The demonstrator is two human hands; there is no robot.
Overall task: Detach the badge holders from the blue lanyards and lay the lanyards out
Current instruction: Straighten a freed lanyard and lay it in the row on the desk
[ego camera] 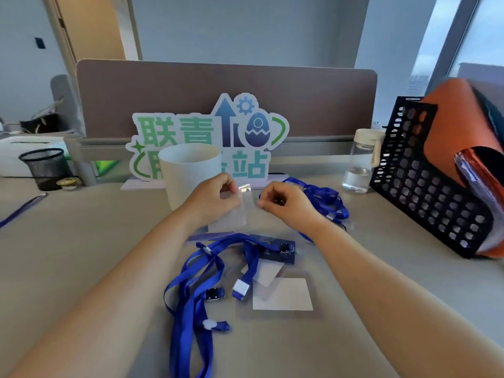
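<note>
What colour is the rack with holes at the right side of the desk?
Black. The rack shows best in the head view, the only one.

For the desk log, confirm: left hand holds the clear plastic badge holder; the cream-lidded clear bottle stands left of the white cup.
Wrong side: the left hand holds the clear plastic badge holder, but the cream-lidded clear bottle stands right of the white cup, per the head view.

A wide-angle head view looks forward and down across the counter (81, 255), close above the left hand (215, 199) and right hand (286, 203), facing the brown partition (191, 85) at its far edge.
</note>
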